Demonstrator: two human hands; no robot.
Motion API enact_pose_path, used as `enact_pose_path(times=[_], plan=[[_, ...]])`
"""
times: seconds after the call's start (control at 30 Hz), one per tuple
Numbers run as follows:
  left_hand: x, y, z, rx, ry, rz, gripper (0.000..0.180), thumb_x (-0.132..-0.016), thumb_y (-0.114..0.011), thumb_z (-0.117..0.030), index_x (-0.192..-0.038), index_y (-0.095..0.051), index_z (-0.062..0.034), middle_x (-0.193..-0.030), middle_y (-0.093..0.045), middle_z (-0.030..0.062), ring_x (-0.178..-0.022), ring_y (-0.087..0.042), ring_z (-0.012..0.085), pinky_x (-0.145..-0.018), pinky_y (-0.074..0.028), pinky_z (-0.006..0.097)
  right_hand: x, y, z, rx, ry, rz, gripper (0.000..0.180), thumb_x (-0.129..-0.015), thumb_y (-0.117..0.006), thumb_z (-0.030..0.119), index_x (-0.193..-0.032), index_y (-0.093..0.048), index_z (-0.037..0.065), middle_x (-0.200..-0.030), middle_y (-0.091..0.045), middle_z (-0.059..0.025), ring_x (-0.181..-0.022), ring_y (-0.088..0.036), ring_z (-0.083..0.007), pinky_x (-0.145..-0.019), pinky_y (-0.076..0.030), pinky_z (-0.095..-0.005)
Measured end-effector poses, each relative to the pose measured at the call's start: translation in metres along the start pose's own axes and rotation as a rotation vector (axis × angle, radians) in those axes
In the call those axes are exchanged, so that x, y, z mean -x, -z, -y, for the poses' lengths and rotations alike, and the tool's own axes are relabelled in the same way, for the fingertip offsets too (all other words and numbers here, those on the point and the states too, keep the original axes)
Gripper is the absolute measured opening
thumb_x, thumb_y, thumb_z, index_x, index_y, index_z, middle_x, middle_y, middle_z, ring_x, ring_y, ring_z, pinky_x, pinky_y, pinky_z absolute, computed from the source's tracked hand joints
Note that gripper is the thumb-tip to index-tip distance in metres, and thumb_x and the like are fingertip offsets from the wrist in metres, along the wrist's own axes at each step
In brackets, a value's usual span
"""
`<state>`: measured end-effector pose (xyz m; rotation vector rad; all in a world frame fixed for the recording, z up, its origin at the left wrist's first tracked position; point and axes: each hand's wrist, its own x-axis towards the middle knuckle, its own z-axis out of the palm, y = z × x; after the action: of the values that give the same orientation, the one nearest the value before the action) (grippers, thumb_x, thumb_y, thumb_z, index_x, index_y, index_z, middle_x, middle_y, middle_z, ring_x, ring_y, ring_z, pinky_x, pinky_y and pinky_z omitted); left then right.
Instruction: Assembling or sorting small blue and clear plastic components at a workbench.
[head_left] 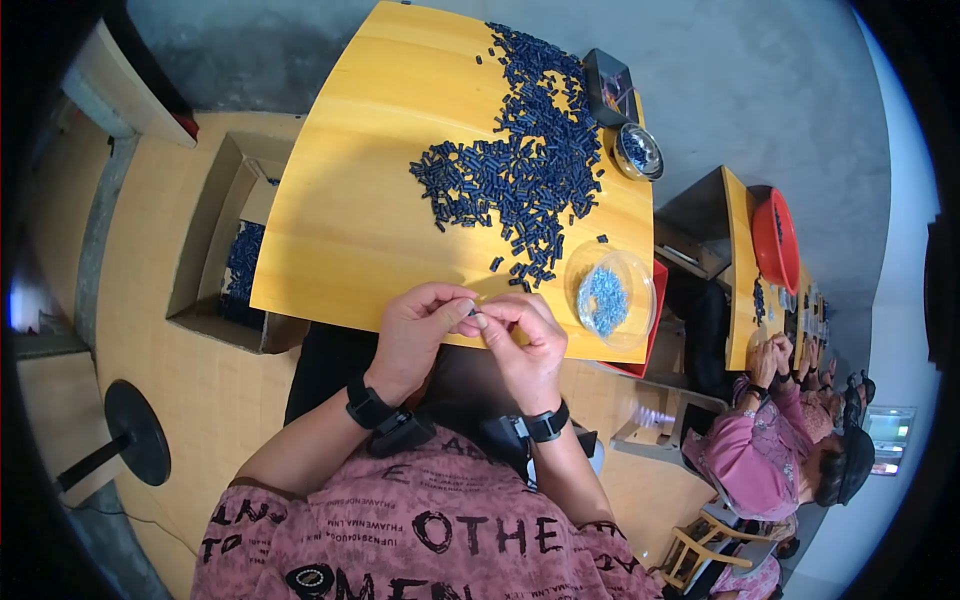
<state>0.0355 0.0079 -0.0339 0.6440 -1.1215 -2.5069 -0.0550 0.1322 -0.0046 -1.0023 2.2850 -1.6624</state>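
Observation:
At the table's near edge my left hand and my right hand meet fingertip to fingertip. Between their pinched thumbs and fingers is a small dark piece, mostly covered by the fingertips. Ahead of them, a broad heap of small dark blue tube-shaped pieces spreads over the yellow wooden table. A round clear dish with tiny light-blue pieces stands to the right of my right hand.
A black tray and a metal bowl stand at the table's right edge. On the floor to the left, a cardboard box holds dark pieces. Co-workers sit at the right by another table with a red basin.

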Motion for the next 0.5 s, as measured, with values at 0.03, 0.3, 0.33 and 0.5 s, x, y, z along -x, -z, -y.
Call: enact_pose_path(times=[0.03,0.3,0.33,0.5], plan=[[-0.001,0.002,-0.003,-0.001,-0.003,-0.001,0.015,-0.095,-0.063,-0.005,-0.107,-0.066,0.0030,-0.089,-0.070,0.0093,-0.079,-0.067,0.0153,-0.076,-0.056,0.028,-0.005,0.003,-0.002,0.040,-0.013,-0.001,0.008,-0.082,-0.073,-0.002,-0.089,-0.069,0.000,-0.087,-0.066,-0.0081,-0.075,-0.060,-0.0170,-0.064,-0.047,-0.0275],[-0.009,0.012,-0.016,0.026,0.051,-0.076,0.019,-0.096,-0.062,-0.004,-0.114,-0.064,0.0030,-0.097,-0.070,0.0123,-0.083,-0.068,0.0180,-0.078,-0.057,0.030,-0.066,0.007,-0.028,0.628,0.254,-0.070,0.009,-0.079,-0.070,-0.002,-0.087,-0.071,0.001,-0.083,-0.065,-0.0160,-0.080,-0.061,-0.0349,-0.072,-0.050,-0.0426],[-0.009,0.012,-0.016,0.026,0.048,-0.078,0.019,-0.096,-0.062,-0.004,-0.114,-0.064,0.0030,-0.097,-0.070,0.0123,-0.083,-0.068,0.0180,-0.078,-0.057,0.030,-0.072,0.005,-0.030,0.670,0.255,-0.070,0.007,-0.080,-0.071,0.001,-0.086,-0.071,0.001,-0.081,-0.065,-0.0158,-0.080,-0.061,-0.0347,-0.072,-0.049,-0.0438],[-0.009,0.012,-0.023,0.079,0.080,-0.068,0.020,-0.096,-0.062,-0.002,-0.115,-0.064,0.0029,-0.098,-0.069,0.0120,-0.085,-0.067,0.0175,-0.079,-0.057,0.030,-0.088,-0.003,-0.040,0.795,0.196,-0.056,0.008,-0.078,-0.073,0.007,-0.085,-0.073,0.003,-0.080,-0.066,-0.0148,-0.084,-0.063,-0.0340,-0.075,-0.051,-0.0427]])
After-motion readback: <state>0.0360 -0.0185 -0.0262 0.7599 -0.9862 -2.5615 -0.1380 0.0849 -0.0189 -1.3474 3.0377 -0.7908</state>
